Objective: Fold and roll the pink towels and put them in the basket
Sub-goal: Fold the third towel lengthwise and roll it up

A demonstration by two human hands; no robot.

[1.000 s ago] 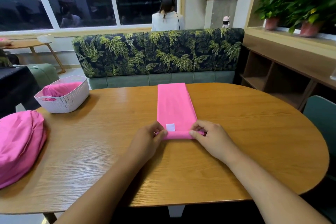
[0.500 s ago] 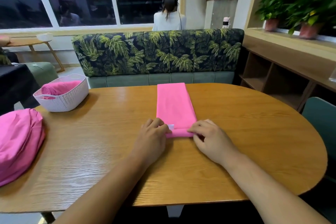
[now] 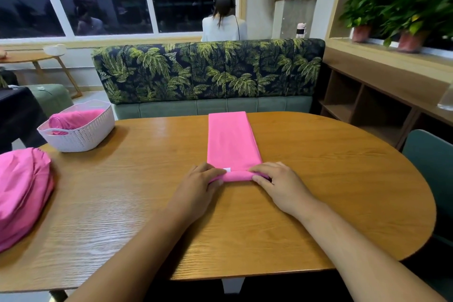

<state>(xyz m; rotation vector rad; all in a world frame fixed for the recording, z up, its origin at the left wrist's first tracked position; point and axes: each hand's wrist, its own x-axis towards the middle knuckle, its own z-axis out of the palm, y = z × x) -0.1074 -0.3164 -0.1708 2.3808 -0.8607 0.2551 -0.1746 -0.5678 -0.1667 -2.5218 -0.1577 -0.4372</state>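
Note:
A pink towel [image 3: 231, 141], folded into a long narrow strip, lies on the wooden table [image 3: 331, 179] and runs away from me to the far edge. Its near end is turned into a small roll. My left hand [image 3: 198, 185] grips the roll's left end with curled fingers, and my right hand [image 3: 282, 185] grips its right end. A white label shows just behind the roll. The white plastic basket [image 3: 81, 136] stands at the table's far left with one rolled pink towel [image 3: 73, 117] inside.
A heap of pink towels [image 3: 22, 191] lies at the table's left edge. A palm-print sofa [image 3: 208, 73] backs the far side, with a person standing behind it. A teal chair [image 3: 431, 154] is at the right, next to wooden shelving.
The roll at the towel's near end has grown and moved a little away from me, covering most of the white label. Both hands advanced with it.

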